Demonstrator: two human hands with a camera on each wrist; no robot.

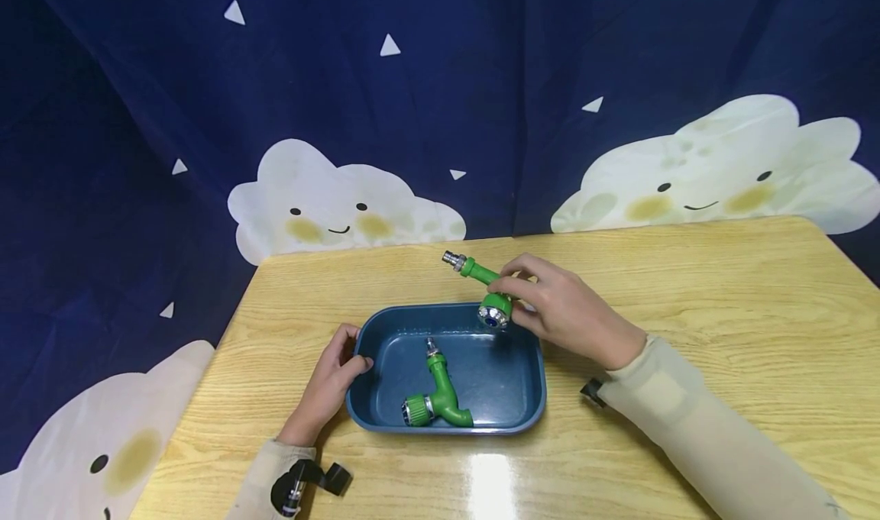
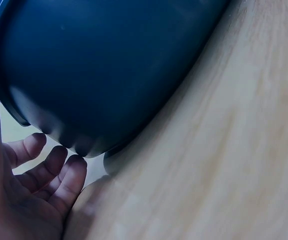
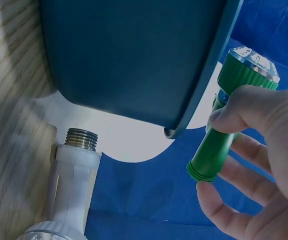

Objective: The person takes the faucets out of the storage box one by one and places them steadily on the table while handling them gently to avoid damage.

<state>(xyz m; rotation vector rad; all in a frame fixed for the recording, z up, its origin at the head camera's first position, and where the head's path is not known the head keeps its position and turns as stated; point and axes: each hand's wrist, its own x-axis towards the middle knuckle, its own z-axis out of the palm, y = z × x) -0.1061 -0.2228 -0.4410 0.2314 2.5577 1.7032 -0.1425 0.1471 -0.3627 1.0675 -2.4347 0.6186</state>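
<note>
2 hands in view, 2 green taps, 1 blue bin.

Right hand [image 1: 567,310]: gripped 1 green tap, thumb on one side, fingertips on the other. This held green tap [image 1: 496,300] was raised above the rim, at the far right part of the bin. Its threaded metal end pointed left, away from the hand; its 1 ribbed knob with chrome cap hung just left of the fingertips.

Left hand [image 1: 333,375]: clasped the left end of the blue bin [image 1: 495,375], thumb over the rim, fingers curled at the outer wall. The bin sat on the worktop [image 1: 722,298], to the right of this hand and lower left of the other.

2nd green tap [image 1: 441,396]: lay inside the bin, right of the left hand and well below the right. 1 threaded end toward the far wall, 1 knob toward the near left corner, 1 spout toward the near wall.

Right wrist view only: 1 pale fitting [image 3: 72,190] with 1 threaded metal end, well apart from the right hand, close to the worktop; contact could not be told.

Beyond the hands: 1 dark blue curtain [image 1: 481,85], printed with 3 white clouds [image 1: 729,146] and 6 small white triangles [image 1: 389,46] in the head view. 2 light sleeves [image 1: 687,413] covered the forearms behind the hands.
</note>
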